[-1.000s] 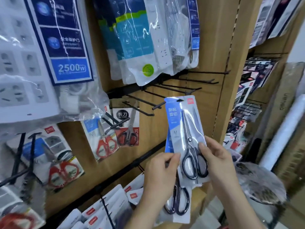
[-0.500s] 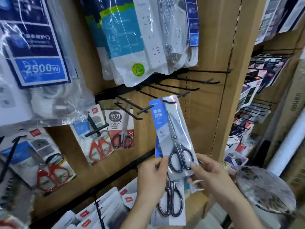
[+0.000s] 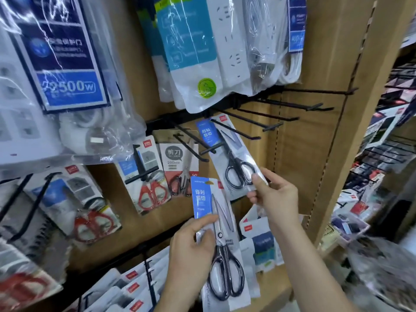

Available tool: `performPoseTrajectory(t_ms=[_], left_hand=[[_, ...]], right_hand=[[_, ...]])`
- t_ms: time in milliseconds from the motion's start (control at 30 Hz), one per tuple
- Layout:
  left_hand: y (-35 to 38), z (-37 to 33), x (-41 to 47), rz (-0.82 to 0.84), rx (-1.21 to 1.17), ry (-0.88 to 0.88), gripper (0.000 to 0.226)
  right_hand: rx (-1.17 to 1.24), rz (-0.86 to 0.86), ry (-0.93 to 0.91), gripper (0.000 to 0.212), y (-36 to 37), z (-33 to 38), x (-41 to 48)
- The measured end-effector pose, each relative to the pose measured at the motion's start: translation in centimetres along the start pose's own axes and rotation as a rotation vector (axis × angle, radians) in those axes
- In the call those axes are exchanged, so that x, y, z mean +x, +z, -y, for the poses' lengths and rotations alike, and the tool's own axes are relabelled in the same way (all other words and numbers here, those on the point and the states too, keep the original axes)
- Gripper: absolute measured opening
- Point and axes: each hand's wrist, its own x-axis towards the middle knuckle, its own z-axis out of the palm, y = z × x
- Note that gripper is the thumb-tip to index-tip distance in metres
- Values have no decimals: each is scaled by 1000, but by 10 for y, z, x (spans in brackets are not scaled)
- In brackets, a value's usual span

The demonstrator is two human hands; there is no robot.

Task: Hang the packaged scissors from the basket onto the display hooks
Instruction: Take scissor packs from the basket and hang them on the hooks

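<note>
Left hand (image 3: 191, 246), nearest, grips one blue-carded clear pack of black-handled scissors (image 3: 225, 264), thumb across its front. Right hand (image 3: 276, 197) pinches the lower edge of a second such pack (image 3: 234, 154), whose top sits at a black wire hook (image 3: 236, 129). Beyond, three more scissors packs (image 3: 150, 194) hang to the left.

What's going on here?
A person is stocking a shop display. The right-hand grip pinches the bottom of a scissors pack whose top is up at a black hook; whether it is threaded on is unclear. The left-hand grip holds a second scissors pack lower down, not yet hung.
</note>
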Motion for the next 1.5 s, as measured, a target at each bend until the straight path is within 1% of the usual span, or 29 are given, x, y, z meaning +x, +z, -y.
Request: performPoseTrajectory(t_ms=[100, 133, 200, 267, 300, 367, 400, 433, 500, 533, 567, 600, 633, 667, 700, 733, 800, 900, 967, 1033, 1100, 1167, 1233, 1267, 1300, 1333, 1433, 1500], left_hand=[[0, -4, -3, 32, -75, -24, 47], [0, -3, -4, 50, -99, -33, 51], [0, -4, -5, 77, -173, -50, 57], [1, -4, -8, 99, -234, -76, 61], [3, -2, -10, 105, -250, -84, 62], [9, 2, -10, 96, -306, -85, 64], [14, 4, -11, 95, -351, -80, 66], [18, 6, -11, 96, -391, -68, 70], [27, 4, -12, 116, -433, -49, 79], [31, 2, -13, 130, -433, -47, 77], [35, 2, -14, 144, -421, -40, 68], [38, 0, -15, 162, -398, -15, 52], [40, -1, -15, 182, -362, 14, 33], [42, -3, -16, 205, -319, 41, 21], [43, -5, -17, 219, -279, 62, 18], [45, -8, -17, 218, -248, 78, 16], [47, -14, -14, 174, -197, 126, 14], [48, -25, -7, 107, -170, 165, 19], [49, -31, -5, 99, -175, 169, 20], [50, -32, -5, 118, -176, 144, 21], [50, -31, -3, 168, -179, 115, 20], [48, -39, 3, 225, -187, 121, 16], [47, -52, 17, 199, -231, 146, 18], [47, -59, 27, 173, -251, 156, 22], [47, -67, 36, 140, -242, 164, 29], [48, -71, 44, 108, -218, 178, 38], [52, -72, 51, 105, -173, 233, 62], [53, -66, 47, 104, -165, 264, 67]], right_hand=[[-16, 13, 46, 51, -1, -11, 10], [-56, 22, 72, 57, -6, -16, 12], [-207, 46, 106, 62, -18, -21, 7], [-289, 61, 161, 55, -32, -19, -10], [-291, 117, 213, 45, -40, -19, -23], [-270, 315, 341, 38, -51, -21, -50], [-226, 382, 383, 37, -56, -23, -62], [-176, 409, 377, 35, -59, -24, -72], [-138, 407, 283, 24, -65, -25, -80], [-129, 385, 239, 20, -67, -23, -80], [-115, 360, 199, 19, -70, -19, -80], [-91, 337, 168, 20, -73, -17, -79], [-75, 322, 139, 24, -76, -13, -77], [-79, 303, 118, 34, -79, -10, -74], [-92, 289, 98, 41, -81, -7, -72], [-93, 270, 74, 39, -82, -4, -69], [-115, 228, 22, 24, -79, 3, -64], [-124, 198, -7, 22, -72, 12, -60], [-130, 190, 31, 26, -71, 16, -60], [-97, 172, 126, 30, -75, 15, -64], [-88, 188, 218, 33, -82, 11, -68], [-107, 182, 239, 30, -87, 9, -74], [-140, 196, 222, 33, -89, 5, -77], [-174, 208, 218, 40, -88, 3, -76], [-192, 212, 215, 46, -87, 2, -75], [-185, 222, 211, 49, -85, 3, -75], [-181, 250, 204, 44, -85, 6, -76], [-188, 277, 202, 40, -88, 6, -77]])
